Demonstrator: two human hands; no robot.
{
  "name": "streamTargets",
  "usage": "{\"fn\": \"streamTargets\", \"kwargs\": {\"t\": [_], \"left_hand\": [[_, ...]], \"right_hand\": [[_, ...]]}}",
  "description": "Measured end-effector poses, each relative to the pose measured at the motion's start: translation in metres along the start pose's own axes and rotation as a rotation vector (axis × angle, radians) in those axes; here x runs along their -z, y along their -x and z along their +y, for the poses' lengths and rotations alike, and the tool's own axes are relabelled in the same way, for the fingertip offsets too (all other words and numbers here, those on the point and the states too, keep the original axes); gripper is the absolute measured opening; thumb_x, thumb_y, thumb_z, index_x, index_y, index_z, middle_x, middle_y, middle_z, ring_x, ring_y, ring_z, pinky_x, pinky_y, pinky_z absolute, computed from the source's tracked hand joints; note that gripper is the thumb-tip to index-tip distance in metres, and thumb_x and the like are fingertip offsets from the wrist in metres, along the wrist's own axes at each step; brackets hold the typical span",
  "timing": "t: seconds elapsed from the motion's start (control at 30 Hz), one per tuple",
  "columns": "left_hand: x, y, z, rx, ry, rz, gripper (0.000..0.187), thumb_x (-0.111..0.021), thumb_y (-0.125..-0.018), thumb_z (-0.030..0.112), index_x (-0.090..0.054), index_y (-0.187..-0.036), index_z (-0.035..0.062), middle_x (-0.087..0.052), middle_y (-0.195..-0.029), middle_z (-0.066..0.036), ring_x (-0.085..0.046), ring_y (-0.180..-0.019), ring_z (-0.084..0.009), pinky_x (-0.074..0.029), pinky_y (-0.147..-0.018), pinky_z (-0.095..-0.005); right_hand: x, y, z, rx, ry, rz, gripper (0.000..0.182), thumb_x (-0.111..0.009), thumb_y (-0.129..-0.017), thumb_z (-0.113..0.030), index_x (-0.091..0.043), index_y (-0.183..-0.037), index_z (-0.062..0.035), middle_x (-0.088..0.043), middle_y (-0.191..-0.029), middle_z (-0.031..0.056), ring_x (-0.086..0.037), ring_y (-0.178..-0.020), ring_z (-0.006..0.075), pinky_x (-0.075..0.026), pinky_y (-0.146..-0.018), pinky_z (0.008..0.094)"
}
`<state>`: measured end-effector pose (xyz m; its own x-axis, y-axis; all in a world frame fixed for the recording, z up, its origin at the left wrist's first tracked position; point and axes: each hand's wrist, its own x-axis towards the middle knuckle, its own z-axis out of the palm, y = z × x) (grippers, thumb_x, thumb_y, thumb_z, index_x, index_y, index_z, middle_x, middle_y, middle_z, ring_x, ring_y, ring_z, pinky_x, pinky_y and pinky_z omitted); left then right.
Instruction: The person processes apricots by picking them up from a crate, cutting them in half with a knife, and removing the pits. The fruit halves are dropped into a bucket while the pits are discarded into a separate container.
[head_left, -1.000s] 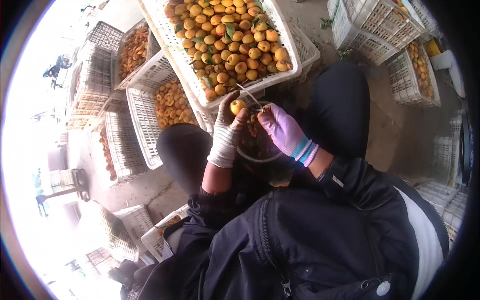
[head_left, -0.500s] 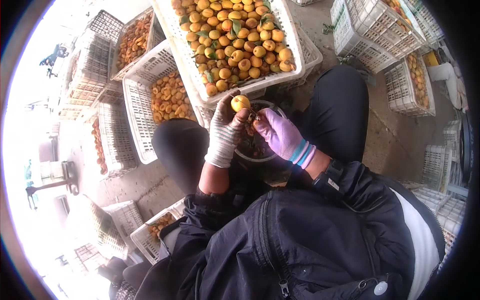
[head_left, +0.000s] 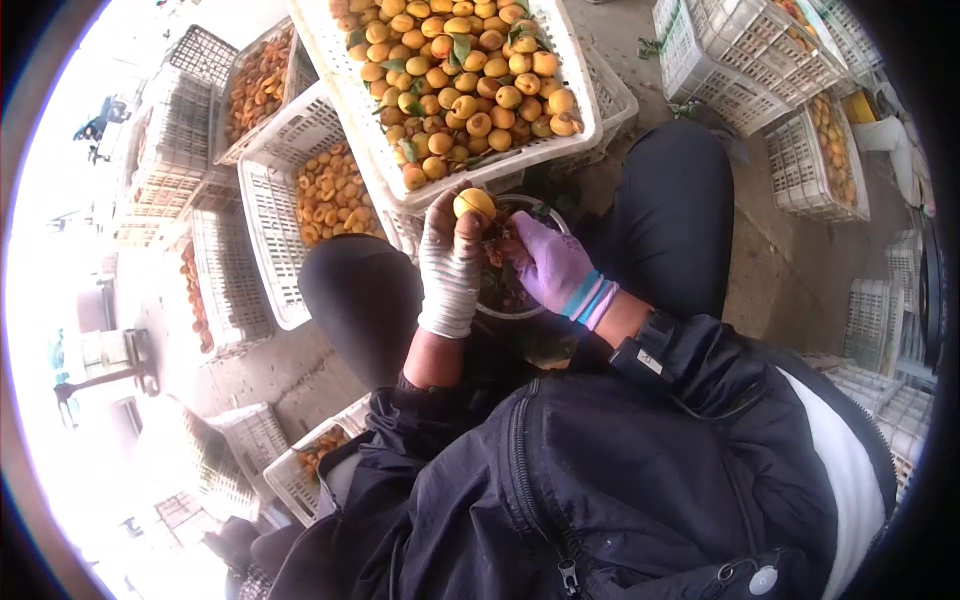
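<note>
Between my knees, my left hand (head_left: 450, 262), in a white striped glove with bare, stained fingertips, grips a yellow fruit (head_left: 474, 204). A dark line runs across the fruit. My right hand (head_left: 548, 262), in a purple glove with a blue cuff band, is closed beside it on something dark and small that I cannot make out. Below both hands stands a round bucket (head_left: 512, 314) with dark contents, partly hidden by the gloves. Just beyond the hands, a white crate (head_left: 470, 178) holds many whole yellow-orange fruits and some leaves.
Left of the knees, a white crate (head_left: 270, 240) holds orange fruit pieces. More crates (head_left: 235, 290) stand at the far left, and stacked crates (head_left: 705, 75) at the upper right. A fruit crate (head_left: 790, 170) sits at the right, near another person's leg (head_left: 885, 142). My knees flank the bucket.
Both hands have shifted slightly left in view, the fruit still in my left hand. The crates have also shifted a little with the view.
</note>
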<state>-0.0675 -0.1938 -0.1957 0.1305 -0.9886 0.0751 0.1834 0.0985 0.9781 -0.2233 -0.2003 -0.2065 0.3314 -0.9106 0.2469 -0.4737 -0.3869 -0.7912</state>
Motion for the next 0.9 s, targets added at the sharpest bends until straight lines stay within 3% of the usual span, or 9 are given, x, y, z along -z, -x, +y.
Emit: {"fn": "streamTargets", "kwargs": {"t": [0.1, 0.13, 0.2, 0.3, 0.47, 0.53, 0.6, 0.77, 0.9], "left_hand": [[0.007, -0.002, -0.018, 0.040, -0.057, 0.128, 0.057, -0.046, -0.101, 0.049, -0.046, -0.135, 0.0030, -0.061, -0.113, -0.012, -0.060, -0.100, -0.0179, -0.051, -0.088, -0.0309], [0.009, -0.004, -0.019, 0.039, -0.057, 0.127, 0.057, -0.046, -0.101, 0.049, -0.046, -0.135, 0.0030, -0.061, -0.113, -0.012, -0.060, -0.100, -0.0179, -0.051, -0.088, -0.0309], [0.011, -0.009, -0.015, 0.209, 0.393, 0.034, 0.056, -0.050, -0.100, 0.044, -0.044, -0.137, 0.0030, -0.060, -0.114, -0.011, -0.059, -0.104, -0.0174, -0.049, -0.090, -0.0294], [-0.002, -0.003, -0.002, 0.135, 0.127, 0.013, 0.057, -0.058, -0.098, 0.037, -0.041, -0.140, 0.0032, -0.060, -0.115, -0.009, -0.057, -0.106, -0.0160, -0.047, -0.093, -0.0279], [-0.009, -0.003, 0.005, 0.054, 0.093, 0.044, 0.061, -0.066, -0.094, 0.024, -0.037, -0.144, 0.0031, -0.058, -0.116, -0.006, -0.055, -0.104, -0.0134, -0.046, -0.092, -0.0262], [-0.010, -0.001, 0.007, -0.097, -0.135, 0.107, 0.056, -0.060, -0.098, 0.032, -0.040, -0.141, 0.0025, -0.060, -0.110, -0.006, -0.057, -0.098, -0.0132, -0.047, -0.089, -0.0263], [-0.004, 0.000, -0.002, -0.053, -0.063, 0.121, 0.056, -0.054, -0.099, 0.039, -0.041, -0.139, 0.0026, -0.061, -0.107, -0.007, -0.057, -0.095, -0.0134, -0.048, -0.088, -0.0264], [0.001, -0.006, -0.014, 0.083, 0.126, 0.143, 0.067, -0.036, -0.099, 0.060, -0.045, -0.134, 0.0041, -0.061, -0.105, -0.008, -0.058, -0.094, -0.0141, -0.048, -0.088, -0.0278], [0.020, -0.008, -0.032, 0.129, -0.051, 0.045, 0.060, -0.047, -0.100, 0.051, -0.043, -0.137, 0.0042, -0.059, -0.112, -0.008, -0.056, -0.100, -0.0140, -0.047, -0.091, -0.0275]], "right_hand": [[0.003, -0.002, -0.005, -0.014, 0.031, -0.099, 0.018, -0.061, -0.087, -0.014, -0.054, -0.101, -0.0049, -0.066, -0.096, 0.0184, -0.063, -0.088, 0.0407, -0.052, -0.071, 0.0471], [0.005, -0.003, -0.007, -0.013, 0.031, -0.097, 0.018, -0.061, -0.087, -0.014, -0.054, -0.101, -0.0049, -0.066, -0.096, 0.0184, -0.063, -0.088, 0.0407, -0.052, -0.071, 0.0471], [0.009, -0.004, -0.013, -0.095, 0.086, -0.162, 0.017, -0.060, -0.090, -0.018, -0.054, -0.100, -0.0064, -0.066, -0.093, 0.0193, -0.063, -0.087, 0.0411, -0.051, -0.070, 0.0476], [0.003, -0.006, -0.004, -0.060, -0.078, -0.087, 0.017, -0.058, -0.093, -0.022, -0.054, -0.100, -0.0077, -0.066, -0.090, 0.0195, -0.063, -0.087, 0.0414, -0.051, -0.070, 0.0485], [0.007, -0.006, -0.010, -0.162, 0.021, -0.173, 0.018, -0.058, -0.093, -0.023, -0.054, -0.100, -0.0075, -0.066, -0.089, 0.0195, -0.063, -0.086, 0.0419, -0.051, -0.069, 0.0496], [0.004, -0.006, -0.011, -0.158, 0.009, -0.179, 0.018, -0.059, -0.091, -0.022, -0.053, -0.100, -0.0074, -0.066, -0.089, 0.0196, -0.063, -0.086, 0.0422, -0.051, -0.069, 0.0502], [0.003, -0.004, -0.011, -0.038, 0.025, -0.094, 0.019, -0.060, -0.088, -0.019, -0.053, -0.100, -0.0075, -0.066, -0.089, 0.0197, -0.063, -0.085, 0.0425, -0.051, -0.069, 0.0507], [-0.001, -0.003, -0.006, -0.056, 0.055, -0.151, 0.019, -0.061, -0.085, -0.017, -0.053, -0.100, -0.0076, -0.066, -0.089, 0.0192, -0.063, -0.085, 0.0419, -0.051, -0.069, 0.0502], [0.000, -0.004, -0.005, -0.082, -0.092, -0.135, 0.017, -0.058, -0.091, -0.021, -0.053, -0.100, -0.0077, -0.067, -0.089, 0.0201, -0.063, -0.087, 0.0419, -0.051, -0.070, 0.0510]]}}
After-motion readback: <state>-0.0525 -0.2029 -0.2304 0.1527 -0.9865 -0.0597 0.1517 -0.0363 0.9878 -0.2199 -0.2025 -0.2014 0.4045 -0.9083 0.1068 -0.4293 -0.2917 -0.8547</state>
